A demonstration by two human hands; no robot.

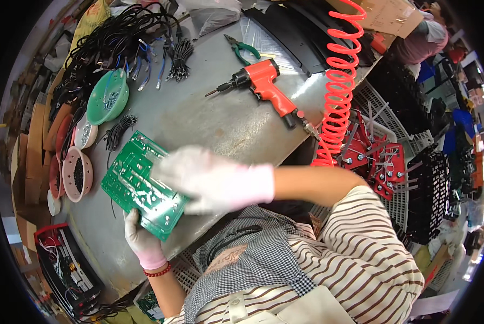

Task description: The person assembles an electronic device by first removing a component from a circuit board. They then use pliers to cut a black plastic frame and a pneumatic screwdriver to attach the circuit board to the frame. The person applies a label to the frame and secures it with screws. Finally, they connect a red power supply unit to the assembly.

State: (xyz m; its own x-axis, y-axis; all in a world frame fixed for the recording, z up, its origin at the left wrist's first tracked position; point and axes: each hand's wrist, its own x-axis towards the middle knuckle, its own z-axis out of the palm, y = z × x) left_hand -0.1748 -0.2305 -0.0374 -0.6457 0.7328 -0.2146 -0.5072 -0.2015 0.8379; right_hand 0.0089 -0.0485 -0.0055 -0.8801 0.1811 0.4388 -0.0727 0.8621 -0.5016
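A green circuit board (128, 178) with shiny solder lines is held tilted over the near left of the metal table. My left hand (140, 237), in a white glove with a pink cuff, grips its lower edge, the thumb on top. Across the board's right side lies my gloved right hand (201, 178), smeared by motion. Its fingers are too blurred to tell whether it grips the board or only brushes it. Beyond them on the table rests a red air screwdriver (266, 89) with a long black bit. Green-handled pliers (243, 49) lie behind it.
A coiled red air hose (339, 86) hangs at the right. Along the left stand a green basket (99, 110) and a pink basket (69, 183) of small parts. Black cables (118, 32) pile up at the far left. A crate of red parts (374, 156) stands beyond the right table edge.
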